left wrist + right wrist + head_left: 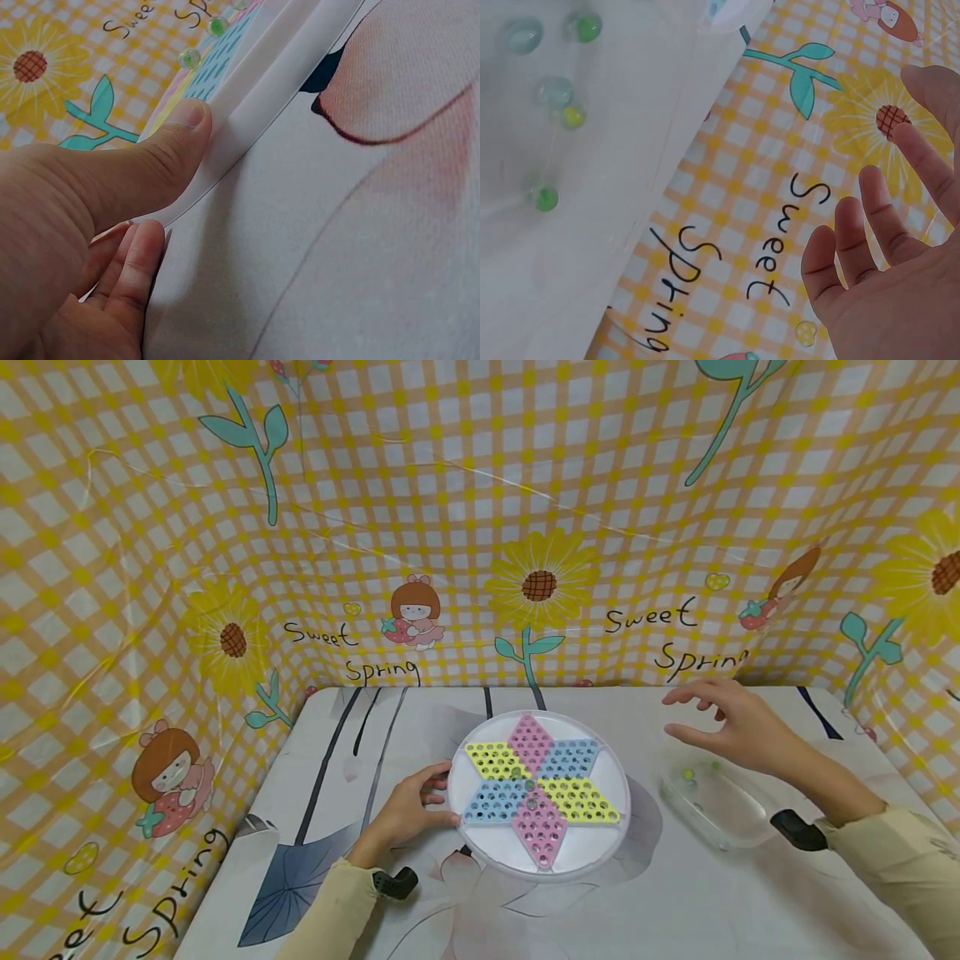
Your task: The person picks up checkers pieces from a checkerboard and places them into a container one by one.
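A round white Chinese checkers board (615, 852) with a pink, blue and yellow star lies on the table. A few clear green marbles (532, 804) sit near the star's middle. My left hand (408, 806) holds the board's left rim; the left wrist view shows the thumb (176, 142) against the rim's side and curled fingers lower down. My right hand (723, 722) hovers over the back of a clear plastic container (738, 814), fingers spread and loosely bent, nothing between them. Several marbles (546, 198) in green, yellow and pale blue lie in the container.
The table (600, 918) has a white cover printed with grey and pink flowers. A yellow checked cloth (465, 485) with sunflowers and lettering hangs close behind the table's back edge and along the sides.
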`<state>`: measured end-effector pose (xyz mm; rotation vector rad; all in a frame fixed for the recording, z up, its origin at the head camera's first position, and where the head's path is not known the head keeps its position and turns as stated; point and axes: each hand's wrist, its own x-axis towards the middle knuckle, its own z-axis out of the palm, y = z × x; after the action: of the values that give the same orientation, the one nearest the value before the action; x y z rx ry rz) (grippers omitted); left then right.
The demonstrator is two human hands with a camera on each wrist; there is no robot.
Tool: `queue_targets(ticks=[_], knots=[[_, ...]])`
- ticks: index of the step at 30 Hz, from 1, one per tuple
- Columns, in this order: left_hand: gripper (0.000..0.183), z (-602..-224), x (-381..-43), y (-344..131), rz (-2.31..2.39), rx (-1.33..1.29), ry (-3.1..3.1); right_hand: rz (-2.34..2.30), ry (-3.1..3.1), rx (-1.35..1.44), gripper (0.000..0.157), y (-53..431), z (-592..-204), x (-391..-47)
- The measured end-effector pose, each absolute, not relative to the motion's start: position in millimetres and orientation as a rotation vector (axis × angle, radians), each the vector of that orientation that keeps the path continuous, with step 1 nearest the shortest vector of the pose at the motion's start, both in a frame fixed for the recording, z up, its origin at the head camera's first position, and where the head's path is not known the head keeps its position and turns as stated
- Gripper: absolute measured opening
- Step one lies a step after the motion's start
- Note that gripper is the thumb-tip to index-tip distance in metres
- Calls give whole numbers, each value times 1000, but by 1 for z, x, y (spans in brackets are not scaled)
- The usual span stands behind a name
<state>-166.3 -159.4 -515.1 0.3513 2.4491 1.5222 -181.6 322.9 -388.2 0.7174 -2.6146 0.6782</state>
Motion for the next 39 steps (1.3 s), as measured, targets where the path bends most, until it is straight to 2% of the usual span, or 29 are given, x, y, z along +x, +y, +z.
queue_targets(ticks=[12, 23, 39], knots=[[87, -514, -165, -158, 1531, 353, 2454, 762, -2603, 782, 37, 291, -388, -191], [88, -512, -165, -158, 1542, 337, 2451, 903, -2649, 878, 35, 243, -396, -210], [88, -514, -165, -160, 1474, 342, 2480, 1121, -2826, 1057, 39, 180, -432, -231]])
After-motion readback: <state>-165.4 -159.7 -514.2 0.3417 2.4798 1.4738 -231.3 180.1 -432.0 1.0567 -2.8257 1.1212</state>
